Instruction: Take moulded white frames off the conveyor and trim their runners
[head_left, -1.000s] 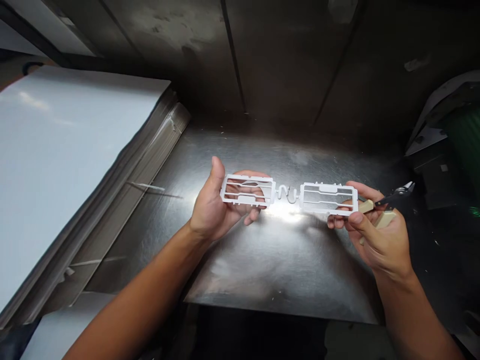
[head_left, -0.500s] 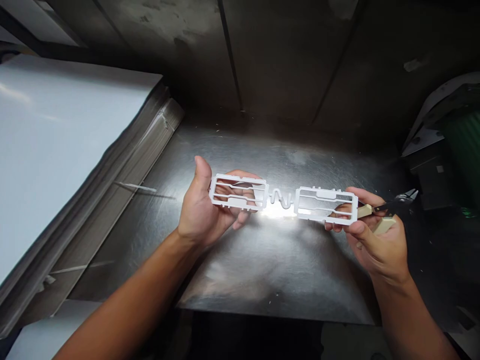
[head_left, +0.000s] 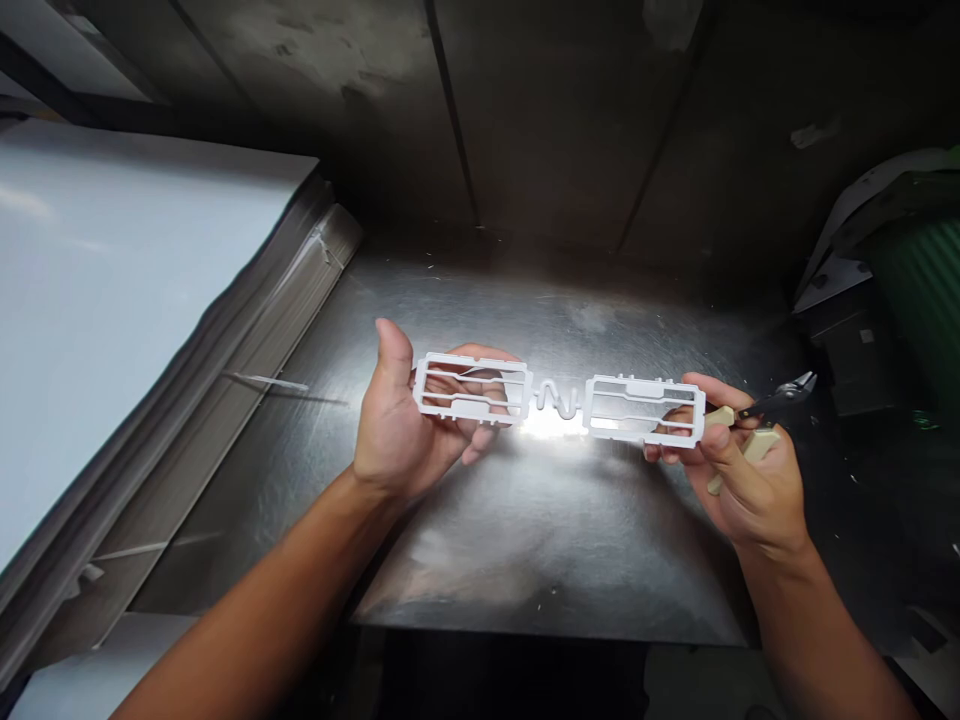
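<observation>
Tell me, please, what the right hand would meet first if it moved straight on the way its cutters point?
Probably the dark block at far right: the right hand holds the cutters with tips aimed up-right at it. Depth is unclear, so it could pass above.

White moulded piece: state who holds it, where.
Left hand grips the white moulded piece by its left frame; right hand pinches the right frame's end, also holding cutters.

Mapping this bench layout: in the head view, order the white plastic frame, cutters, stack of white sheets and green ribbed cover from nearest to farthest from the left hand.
1. white plastic frame, held in the left hand.
2. stack of white sheets, on the left.
3. cutters, in the right hand.
4. green ribbed cover, far right.
</observation>
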